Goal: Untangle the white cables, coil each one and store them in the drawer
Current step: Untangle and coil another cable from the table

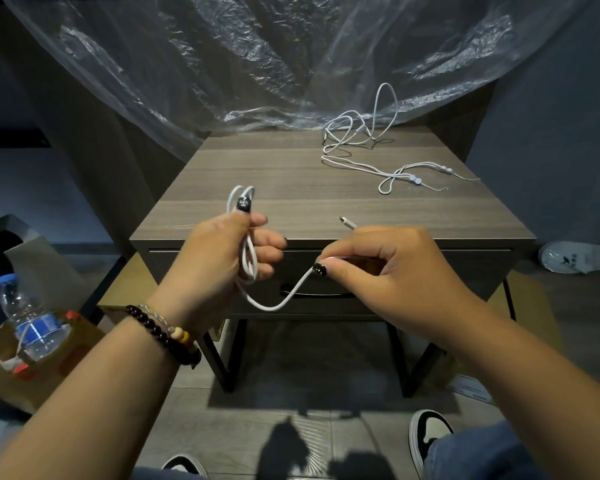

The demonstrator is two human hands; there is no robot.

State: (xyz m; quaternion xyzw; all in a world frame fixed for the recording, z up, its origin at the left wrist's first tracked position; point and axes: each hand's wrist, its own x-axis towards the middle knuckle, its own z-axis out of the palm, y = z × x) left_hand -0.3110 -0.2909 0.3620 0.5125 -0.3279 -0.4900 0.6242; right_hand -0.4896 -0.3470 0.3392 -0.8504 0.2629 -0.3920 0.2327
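My left hand (222, 258) grips a partly coiled white charging cable (248, 258), its loops sticking up past my thumb. A slack span of that cable (278, 304) sags across to my right hand (388, 271), which pinches it near its plug end; the plug tip (343, 221) pokes out above my fingers. Both hands hover in front of the wooden nightstand (291, 174). A second white cable, an earphone lead (368, 147), lies in a loose tangle on the back right of the top. The drawer (465, 268) with its dark handle (312, 293) is closed.
Crinkled clear plastic sheeting (257, 64) hangs behind the nightstand. A water bottle (28, 317) stands in a cardboard box at lower left. A white shoe (579, 256) lies on the floor at right. My own shoes (426, 434) are below.
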